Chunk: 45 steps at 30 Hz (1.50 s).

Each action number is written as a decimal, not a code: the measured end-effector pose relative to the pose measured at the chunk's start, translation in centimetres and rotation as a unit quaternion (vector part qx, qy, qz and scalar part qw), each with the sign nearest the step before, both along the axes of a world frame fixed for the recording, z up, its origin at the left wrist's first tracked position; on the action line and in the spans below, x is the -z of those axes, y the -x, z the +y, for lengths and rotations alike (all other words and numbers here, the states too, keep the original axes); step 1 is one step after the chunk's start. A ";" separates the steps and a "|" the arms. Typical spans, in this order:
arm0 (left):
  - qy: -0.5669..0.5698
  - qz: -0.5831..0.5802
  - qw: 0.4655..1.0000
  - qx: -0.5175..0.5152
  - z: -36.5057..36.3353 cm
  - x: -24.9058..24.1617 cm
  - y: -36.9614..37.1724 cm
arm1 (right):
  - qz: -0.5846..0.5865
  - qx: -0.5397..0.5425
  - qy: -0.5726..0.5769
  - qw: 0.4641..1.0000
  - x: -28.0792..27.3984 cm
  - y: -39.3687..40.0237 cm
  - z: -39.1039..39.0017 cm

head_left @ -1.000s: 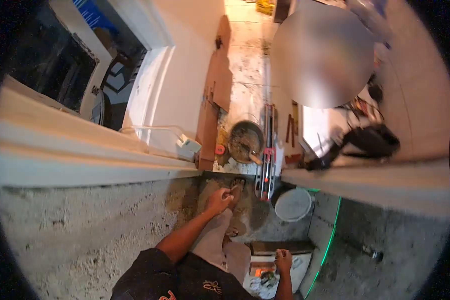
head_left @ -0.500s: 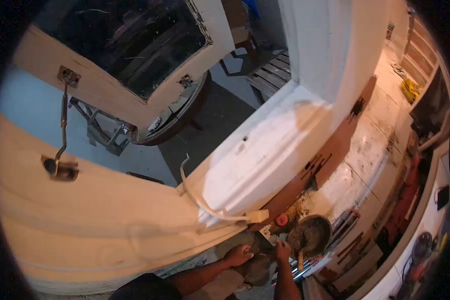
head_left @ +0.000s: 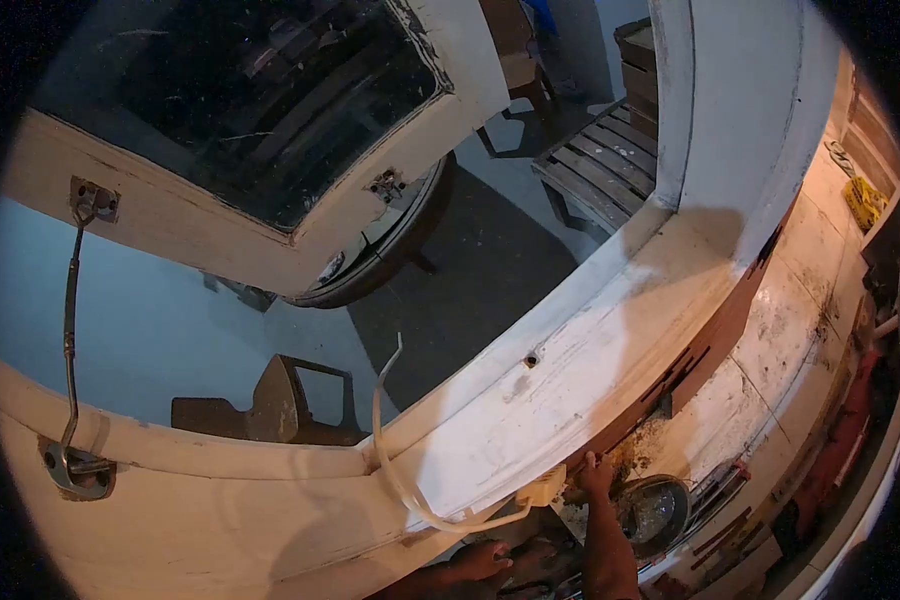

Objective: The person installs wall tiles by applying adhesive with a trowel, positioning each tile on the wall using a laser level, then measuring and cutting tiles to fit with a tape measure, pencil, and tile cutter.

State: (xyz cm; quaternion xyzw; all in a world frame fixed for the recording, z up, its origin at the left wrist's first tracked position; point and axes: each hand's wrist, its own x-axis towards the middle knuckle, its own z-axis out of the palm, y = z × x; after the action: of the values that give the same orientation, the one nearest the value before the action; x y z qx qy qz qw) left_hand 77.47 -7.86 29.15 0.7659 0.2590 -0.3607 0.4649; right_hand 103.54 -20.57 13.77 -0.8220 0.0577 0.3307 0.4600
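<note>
Cool bluish light is filling the room beyond the window frame (head_left: 200, 520), where a slatted wooden bench (head_left: 595, 165) is standing near the far wall. Over this opening, a hinged sash (head_left: 260, 110) with dark glass is slanting, and a metal stay (head_left: 70, 320) is linking it to the frame. White cable (head_left: 381, 440) is curling across the corner of the sill (head_left: 570, 370) and ending at a pale box (head_left: 540, 488), which is sitting by the sill's near end, between the two hands. Just beside it, the right hand (head_left: 597, 475) is reaching forward, its fingers bending; whether its grip is clamping on anything, I cannot tell. Lower down, the left hand (head_left: 482, 560) is hovering near the box but apart, fingers loosely curling; shadow is hiding whether its grip is holding something. Mortar-stained, a basin (head_left: 682, 515) is resting beside the right forearm, near pale floor tiles (head_left: 712, 420).
</note>
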 end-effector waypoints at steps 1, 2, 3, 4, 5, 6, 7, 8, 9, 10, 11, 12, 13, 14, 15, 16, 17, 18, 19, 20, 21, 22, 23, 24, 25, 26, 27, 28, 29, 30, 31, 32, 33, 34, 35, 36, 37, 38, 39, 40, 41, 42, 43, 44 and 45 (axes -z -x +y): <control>0.013 0.000 1.000 -0.005 -0.2 -0.5 -0.4 | -0.001 0.000 -0.003 1.000 0.9 0.0 0.1; 0.026 0.001 1.000 -0.010 -0.4 -1.1 -0.6 | 0.005 -0.015 0.019 1.000 1.8 0.1 0.0; 0.029 0.002 1.000 0.000 -0.3 -2.3 -1.2 | 0.012 -0.030 0.043 0.999 1.7 0.2 -0.1; 0.030 0.006 1.000 0.004 -0.4 -2.2 -1.0 | 0.016 -0.027 0.044 0.999 1.5 0.5 -0.2; 0.025 0.001 1.000 -0.011 -0.9 -2.3 -1.0 | -0.009 -0.027 0.045 0.999 1.6 0.6 -0.2; 0.022 -0.001 1.000 -0.023 -1.4 -2.2 -0.7 | -0.031 -0.023 0.050 0.998 0.5 0.4 -0.1; 0.033 0.013 0.999 -0.002 -1.7 -2.6 -0.7 | -0.074 -0.030 0.029 0.996 1.3 0.5 0.5; 0.008 0.020 1.000 0.013 -1.8 -3.3 -1.2 | -0.112 -0.021 0.020 0.993 2.3 0.7 0.4; -0.009 0.029 0.999 0.040 -2.0 -3.9 -1.5 | -0.052 -0.033 0.053 0.997 -0.6 0.0 0.6; -0.005 0.044 0.998 0.043 -2.1 -3.6 -1.1 | -0.097 0.036 0.074 0.992 0.7 0.7 1.5; -0.001 0.061 0.997 0.050 -2.0 -2.9 -0.5 | -0.160 -0.014 0.120 0.980 -0.1 0.6 1.3; 0.017 0.061 0.996 0.059 -1.9 -3.3 -0.3 | -0.009 -0.052 0.131 0.990 -0.3 -0.4 1.1; 0.030 0.056 0.996 0.062 -1.9 -3.2 -1.0 | -0.005 -0.039 0.182 0.983 -2.4 -0.5 1.1; 0.054 0.081 0.990 0.106 -2.1 -3.2 -1.2 | -0.114 -0.014 0.191 0.975 -3.0 -0.2 1.0; 0.069 0.088 0.992 0.052 -2.3 -3.5 -1.0 | -0.033 0.018 0.153 0.987 -2.0 0.4 0.8; 0.076 0.086 0.993 -0.010 -2.3 -3.3 -1.0 | 0.033 0.048 0.105 0.993 -0.4 0.4 0.7; 0.081 0.095 0.992 0.006 -2.0 -2.9 -0.9 | 0.042 0.064 0.112 0.991 0.9 0.7 1.0; 0.078 0.094 0.992 0.018 -1.8 -2.7 -0.9 | -0.032 0.084 0.152 0.984 1.0 0.6 1.1; 0.072 0.092 0.993 0.026 -1.7 -2.5 -1.0 | -0.070 0.095 0.170 0.978 1.0 0.6 1.0; 0.070 0.089 0.993 0.031 -1.7 -2.0 0.2 | -0.109 0.106 0.189 0.970 1.5 0.8 1.0; 0.061 0.099 0.992 0.047 -1.8 -2.5 -0.3 | -0.054 0.115 0.180 0.975 -1.3 -1.3 0.3; 0.050 0.110 0.991 0.064 -1.8 -2.8 -0.6 | -0.027 0.122 0.172 0.977 -1.8 -2.4 0.0; 0.046 0.108 0.991 0.066 -1.7 -2.9 -0.5 | 0.000 0.129 0.165 0.978 -2.2 -3.5 -0.2; 0.051 0.105 0.990 0.075 -1.6 -3.0 -0.2 | 0.008 0.150 0.183 0.972 -1.1 -4.0 0.0; 0.054 0.101 0.990 0.083 -1.4 -2.8 0.2 | 0.016 0.171 0.199 0.965 0.2 -4.2 0.3; 0.046 0.097 0.990 0.087 -1.2 -2.5 0.9 | 0.013 0.176 0.190 0.966 2.9 -4.1 1.0; 0.046 0.106 0.990 0.082 -1.1 -2.0 1.9 | -0.025 0.127 0.218 0.967 6.7 -3.8 1.9; 0.048 0.116 0.989 0.079 -1.1 -1.5 2.4 | -0.044 0.105 0.230 0.966 7.2 -3.8 2.1; 0.034 0.108 0.989 0.095 -1.1 -1.0 2.9 | -0.063 0.084 0.244 0.964 7.5 -3.9 2.1; 0.032 0.107 0.989 0.099 -1.2 -0.8 3.3 | -0.009 0.148 0.183 0.972 5.2 -3.8 1.3; 0.050 0.110 0.988 0.097 -1.3 -0.9 3.6 | 0.017 0.180 0.150 0.972 4.0 -3.2 1.0; 0.067 0.111 0.987 0.095 -1.5 -1.1 3.7 | 0.042 0.212 0.119 0.969 2.8 -2.7 0.6; 0.065 0.107 0.988 0.096 -2.1 -1.9 3.1 | -0.022 0.236 0.140 0.962 2.0 -1.5 1.0; 0.048 0.136 0.984 0.106 -3.2 -3.2 2.0 | -0.088 0.256 0.159 0.949 1.5 -0.5 1.1; 0.031 0.164 0.979 0.113 -4.1 -3.8 1.5 | -0.095 0.252 0.156 0.950 1.2 0.1 0.7; 0.030 0.157 0.982 0.103 -4.4 -3.5 1.9 | -0.079 0.200 0.117 0.970 1.1 0.9 -0.1; 0.028 0.143 0.978 0.147 -4.3 -2.8 2.7 | -0.169 0.138 0.118 0.969 1.3 2.0 -0.9; 0.019 0.124 0.976 0.180 -4.1 -2.1 3.4 | -0.260 0.078 0.122 0.955 1.3 3.1 -1.7; -0.002 0.101 0.985 0.139 -4.2 -1.2 4.1 | -0.456 0.019 0.150 0.877 1.9 4.0 -2.8; 0.036 0.122 0.982 0.139 -4.4 -0.4 5.1 | -0.398 -0.013 0.173 0.901 2.9 5.0 -2.5; 0.072 0.135 0.979 0.136 -4.8 0.2 5.6 | -0.363 0.009 0.134 0.922 1.6 5.8 -3.3; 0.046 0.100 0.990 0.083 -5.3 -0.2 5.7 | -0.291 0.068 0.068 0.952 -1.4 6.2 -4.0; 0.058 0.099 0.990 0.086 -5.9 -0.7 5.3 | -0.200 0.137 0.015 0.970 -4.8 6.2 -4.8; 0.075 0.100 0.987 0.101 -6.5 -1.1 4.5 | -0.143 0.175 -0.010 0.974 -8.2 6.4 -5.7; 0.065 0.074 0.992 0.078 -7.0 -1.4 4.1 | -0.114 0.192 -0.022 0.974 -11.6 7.1 -6.7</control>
State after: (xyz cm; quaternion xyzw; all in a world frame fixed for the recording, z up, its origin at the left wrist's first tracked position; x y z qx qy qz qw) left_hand 73.41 -14.86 30.55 0.7231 0.2088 -0.4676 0.4635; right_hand 96.42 -27.30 25.34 -0.8177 0.1543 0.1412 0.5363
